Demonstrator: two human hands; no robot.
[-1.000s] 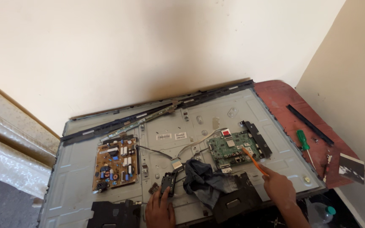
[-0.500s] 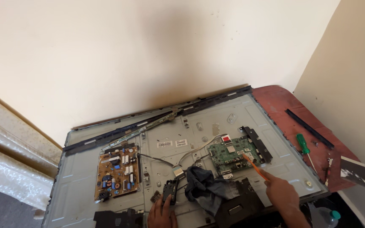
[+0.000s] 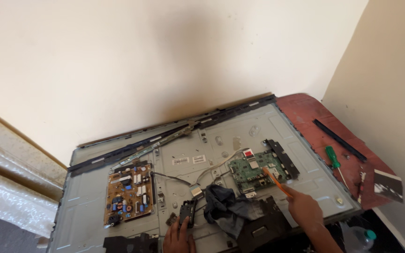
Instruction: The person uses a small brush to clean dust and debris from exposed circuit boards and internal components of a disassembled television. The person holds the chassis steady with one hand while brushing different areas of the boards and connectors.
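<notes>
The left hand (image 3: 178,236) is cut off by the frame's edge — fingers spread on a small black module (image 3: 187,212). The right hand (image 3: 304,209) clamps one orange tool (image 3: 276,182), tip on the green board (image 3: 257,169). Two boards — one brown (image 3: 128,198).

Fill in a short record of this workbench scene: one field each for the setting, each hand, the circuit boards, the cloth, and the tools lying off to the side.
Setting: opened flat-screen panel lying face down on a red-brown table against a cream wall
Left hand: rests on a small black module near the panel's front edge
Right hand: holds an orange tool, tip over the green board
Other board: brown board, at left
Cloth: dark cloth, crumpled between the hands
Side tools: green-handled screwdriver and black strip on the table
</notes>
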